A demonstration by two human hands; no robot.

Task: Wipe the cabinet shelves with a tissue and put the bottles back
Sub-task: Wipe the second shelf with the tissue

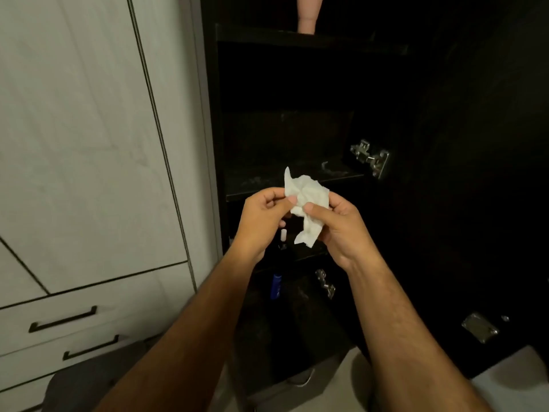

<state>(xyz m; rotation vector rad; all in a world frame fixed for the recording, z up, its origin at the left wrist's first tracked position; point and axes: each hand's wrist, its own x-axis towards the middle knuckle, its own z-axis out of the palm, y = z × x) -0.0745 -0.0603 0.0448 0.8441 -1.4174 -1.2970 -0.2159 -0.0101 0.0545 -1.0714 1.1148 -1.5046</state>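
both hands, left hand (261, 214) and right hand (338, 224), pinched the crumpled tissue (306, 203) in each grip; best folded to a clean pad before wiping the dusty shelf (267, 181) evenly

You see everything through one wide-angle camera worn on your head, tilted forward and down along both forearms. It faces straight into an open dark cabinet (297, 114), close enough that the left hand (264, 215) and right hand (341, 230) sit at the centre of the frame with the crumpled tissue (306, 203) between them. The lens bends the pale wardrobe doors (83, 144) along the left edge, and the floor (350, 379) shows at the bottom. No second view exists to share the scene.
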